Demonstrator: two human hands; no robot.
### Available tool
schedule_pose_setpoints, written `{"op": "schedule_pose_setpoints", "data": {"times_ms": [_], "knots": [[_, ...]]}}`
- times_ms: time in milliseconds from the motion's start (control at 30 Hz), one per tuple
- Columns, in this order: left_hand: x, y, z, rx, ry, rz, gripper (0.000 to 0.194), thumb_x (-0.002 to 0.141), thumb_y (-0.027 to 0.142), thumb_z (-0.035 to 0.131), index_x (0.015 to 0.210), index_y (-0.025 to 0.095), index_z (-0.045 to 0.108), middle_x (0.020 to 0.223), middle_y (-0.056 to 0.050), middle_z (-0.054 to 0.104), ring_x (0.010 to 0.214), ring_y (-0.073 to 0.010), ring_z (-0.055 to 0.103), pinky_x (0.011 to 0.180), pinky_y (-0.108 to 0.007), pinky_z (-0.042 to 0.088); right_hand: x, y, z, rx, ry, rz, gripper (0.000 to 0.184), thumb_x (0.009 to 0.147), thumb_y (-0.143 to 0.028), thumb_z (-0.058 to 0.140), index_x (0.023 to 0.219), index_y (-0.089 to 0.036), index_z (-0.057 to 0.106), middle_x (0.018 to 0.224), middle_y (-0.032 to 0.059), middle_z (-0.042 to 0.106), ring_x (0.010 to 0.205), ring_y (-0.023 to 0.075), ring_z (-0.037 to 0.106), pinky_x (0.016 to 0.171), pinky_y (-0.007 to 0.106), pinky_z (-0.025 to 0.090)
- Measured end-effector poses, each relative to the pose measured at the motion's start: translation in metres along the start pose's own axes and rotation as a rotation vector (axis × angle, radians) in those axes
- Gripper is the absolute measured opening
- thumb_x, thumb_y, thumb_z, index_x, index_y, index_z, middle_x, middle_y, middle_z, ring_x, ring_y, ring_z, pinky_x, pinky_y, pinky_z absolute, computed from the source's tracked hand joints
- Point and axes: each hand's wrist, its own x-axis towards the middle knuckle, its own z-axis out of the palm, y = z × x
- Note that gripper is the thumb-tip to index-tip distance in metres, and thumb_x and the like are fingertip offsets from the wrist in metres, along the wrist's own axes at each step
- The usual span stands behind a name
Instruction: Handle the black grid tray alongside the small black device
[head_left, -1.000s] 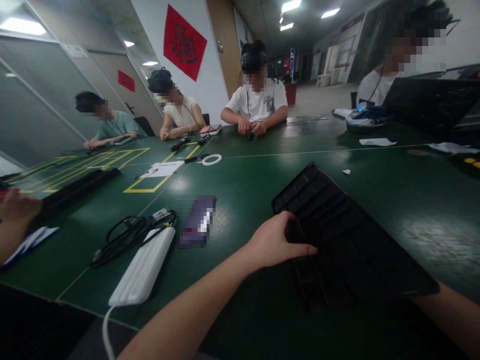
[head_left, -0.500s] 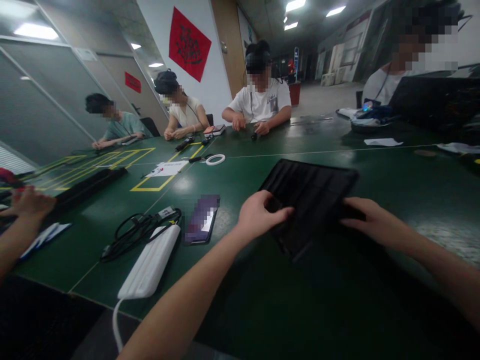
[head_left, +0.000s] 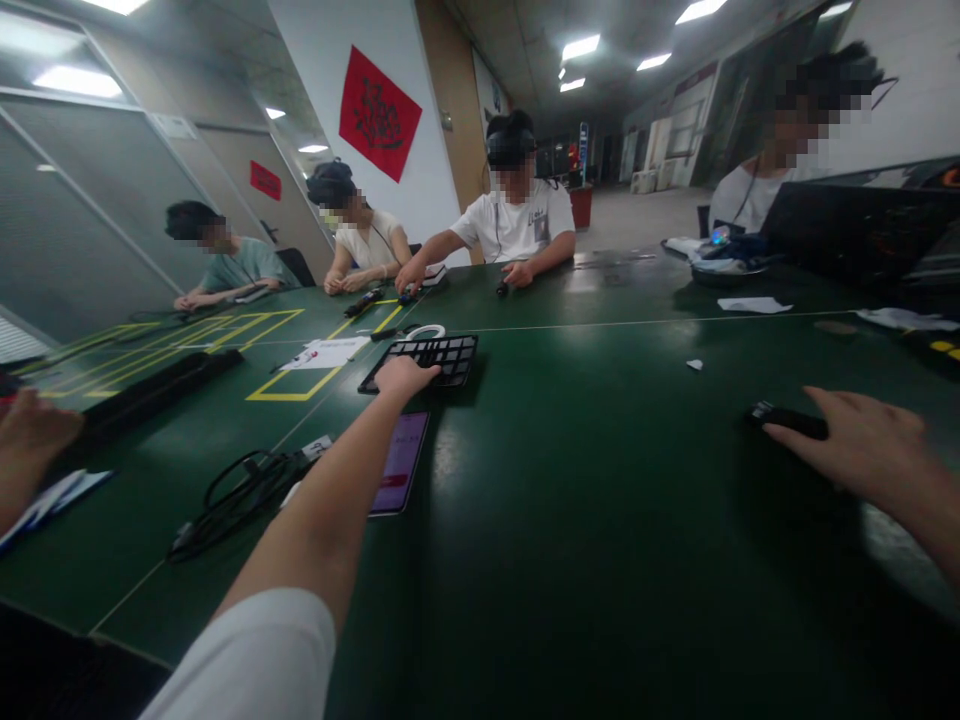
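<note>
My left hand (head_left: 405, 378) reaches far out over the green table (head_left: 600, 480) and grips the near edge of a black compartmented tray (head_left: 424, 358), which lies flat beside the yellow tape lines. My right hand (head_left: 862, 445) hovers low at the right with its fingers spread. Its fingertips are at a small black object (head_left: 787, 420) lying on the table, and whether they touch it I cannot tell.
A phone (head_left: 401, 465) lies under my left forearm, with a coil of black cables (head_left: 240, 490) to its left. A long black tray (head_left: 150, 385), a paper sheet (head_left: 326, 352) and a white ring (head_left: 424, 330) lie further out. Several people sit along the far side. Another person's hand (head_left: 30, 430) rests at the left edge.
The black tray went from both my hands near me to flat on the table far out at the left. My left arm stretched out with it; my right hand let go and moved right.
</note>
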Motion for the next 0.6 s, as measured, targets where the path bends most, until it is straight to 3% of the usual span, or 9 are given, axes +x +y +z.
{"op": "schedule_pose_setpoints", "data": {"times_ms": [233,367,500,600], "knots": [[0.020,-0.006,0.009,0.052,-0.091,0.039,0.082,0.061,0.068,0.054,0.113,0.005,0.058,0.119,-0.024,0.055,0.110,-0.0378,0.050,0.087,-0.042,0.041,-0.003,0.001,-0.003,-0.054,-0.121,0.017,0.062,0.087,-0.048,0.027,0.129,-0.002,0.027,0.131,0.0192,0.033,0.120,0.0293,0.030,0.095,0.037,0.024],[0.018,-0.008,0.007,0.024,-0.129,0.028,0.071,0.063,0.064,0.057,0.105,0.006,0.062,0.111,-0.023,0.060,0.104,-0.0372,0.054,0.082,-0.041,0.043,-0.001,0.002,-0.003,0.025,-0.212,-0.008,0.049,0.088,-0.039,0.032,0.124,-0.007,0.035,0.122,0.0149,0.042,0.110,0.0258,0.040,0.090,0.034,0.029],[-0.004,0.004,0.000,-0.050,-0.068,0.073,0.063,0.063,0.060,0.059,0.097,0.007,0.064,0.105,-0.022,0.062,0.100,-0.0375,0.056,0.076,-0.041,0.044,-0.004,-0.005,-0.006,0.149,-0.155,-0.031,0.046,0.086,-0.031,0.040,0.126,-0.007,0.037,0.123,0.0142,0.044,0.111,0.0262,0.040,0.094,0.034,0.029],[-0.039,0.029,-0.005,-0.168,-0.018,0.189,0.060,0.067,0.062,0.054,0.097,0.011,0.062,0.101,-0.017,0.063,0.094,-0.0311,0.058,0.071,-0.034,0.045,-0.014,-0.025,-0.007,0.432,-0.054,-0.135,0.050,0.080,-0.024,0.051,0.125,-0.007,0.040,0.120,0.0137,0.047,0.106,0.0245,0.043,0.094,0.034,0.032]]}}
